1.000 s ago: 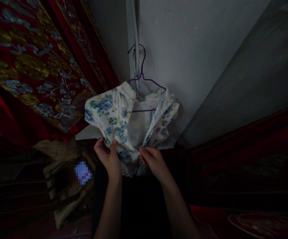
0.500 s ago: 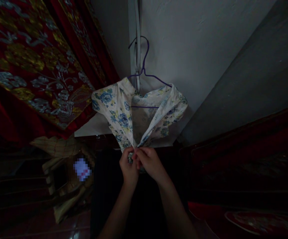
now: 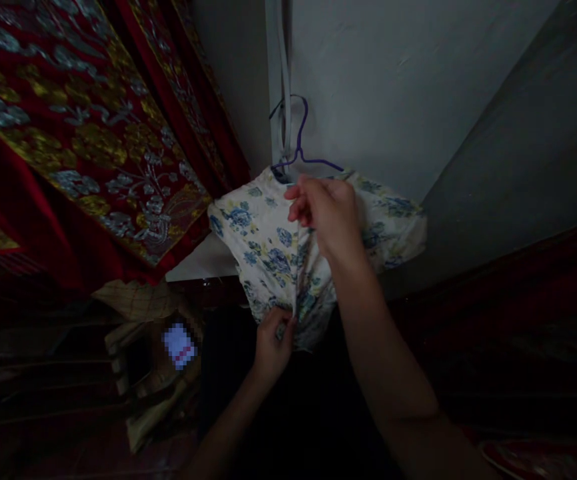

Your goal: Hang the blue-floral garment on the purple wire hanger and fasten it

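A white short-sleeved blouse [image 3: 268, 260] with blue and yellow flowers hangs on a purple wire hanger [image 3: 301, 150]. Its two front edges meet along a line running from the collar down to the hem. Fingers of my left hand [image 3: 274, 340] pinch the cloth low on this front line. Up at the neckline, my right hand [image 3: 331, 207] is closed at the top of the line, on what looks like the blouse's zipper; the pull itself is hidden by the fingers.
The hanger hooks onto a pale strap [image 3: 283, 60] against a grey wall [image 3: 393, 87]. Red embroidered cloth [image 3: 93, 133] with gold and silver hangs at left. Below it stands a wooden chair or stool [image 3: 153, 413] bearing a blurred white item [image 3: 179, 345].
My right hand has moved up from the lower front to the neckline. The blouse's open V has drawn together. My left hand still grips low on the front.
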A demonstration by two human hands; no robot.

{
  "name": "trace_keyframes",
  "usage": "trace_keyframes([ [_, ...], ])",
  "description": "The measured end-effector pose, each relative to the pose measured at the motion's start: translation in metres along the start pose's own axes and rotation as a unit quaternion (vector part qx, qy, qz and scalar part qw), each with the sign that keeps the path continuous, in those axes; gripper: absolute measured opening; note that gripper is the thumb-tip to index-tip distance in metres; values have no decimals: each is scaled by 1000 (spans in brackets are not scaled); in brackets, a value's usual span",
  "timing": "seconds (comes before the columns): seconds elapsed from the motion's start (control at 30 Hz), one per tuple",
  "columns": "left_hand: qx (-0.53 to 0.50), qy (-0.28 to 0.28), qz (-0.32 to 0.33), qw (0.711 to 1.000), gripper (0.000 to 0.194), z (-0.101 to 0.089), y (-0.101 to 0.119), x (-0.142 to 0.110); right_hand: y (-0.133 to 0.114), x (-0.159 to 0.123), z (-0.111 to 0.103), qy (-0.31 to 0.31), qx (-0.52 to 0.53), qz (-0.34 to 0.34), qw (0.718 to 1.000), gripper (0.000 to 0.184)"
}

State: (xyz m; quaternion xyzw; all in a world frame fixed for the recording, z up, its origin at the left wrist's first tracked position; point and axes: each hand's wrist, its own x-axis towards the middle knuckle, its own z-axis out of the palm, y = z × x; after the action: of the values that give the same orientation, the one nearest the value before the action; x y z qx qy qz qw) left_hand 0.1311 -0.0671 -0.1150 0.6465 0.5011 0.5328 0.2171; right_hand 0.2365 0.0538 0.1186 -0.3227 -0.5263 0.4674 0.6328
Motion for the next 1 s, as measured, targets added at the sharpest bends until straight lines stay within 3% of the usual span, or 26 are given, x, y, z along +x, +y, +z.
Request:
trace_keyframes([
  [0.1, 1, -26, 31, 999, 11, -20, 9, 38, 12, -18, 5, -26, -16, -9, 999, 33],
  [0.13, -1, -13, 54, 998, 17, -27, 18, 56, 16, -23, 4, -27, -18, -10, 999, 33],
  [0.2, 0, 37, 126, 991, 37, -40, 43, 95, 21, -29, 1, -21, -23, -11, 999, 31],
  [0.27, 6, 71, 208, 976, 43, -49, 74, 134, 19, -31, -3, -22, -33, -19, 999, 31],
  [0.4, 72, 22, 278, 958, 31, -61, 121, 189, 5, -30, -8, -46, -61, -54, 996, 32],
  [0.47, 117, 4, 285, 951, 22, -63, 131, 198, 3, -28, -13, -45, -73, -72, 994, 33],
  [0.6, 174, 18, 277, 945, 16, -61, 133, 192, 16, -20, -24, -34, -112, -119, 986, 36],
  [0.67, 160, 41, 279, 946, 17, -59, 133, 188, 30, -16, -29, -38, -143, -130, 980, 37],
  [0.77, 89, 103, 293, 946, 17, -62, 138, 189, 55, -16, -34, -82, -190, -78, 975, 37],
  [0.9, -59, 190, 283, 938, 13, -90, 137, 201, 83, -33, -41, -128, -170, 12, 977, 33],
  [1.0, -147, 193, 218, 945, 15, -123, 115, 208, 91, -55, -43, -117, -115, 54, 985, 33],
])
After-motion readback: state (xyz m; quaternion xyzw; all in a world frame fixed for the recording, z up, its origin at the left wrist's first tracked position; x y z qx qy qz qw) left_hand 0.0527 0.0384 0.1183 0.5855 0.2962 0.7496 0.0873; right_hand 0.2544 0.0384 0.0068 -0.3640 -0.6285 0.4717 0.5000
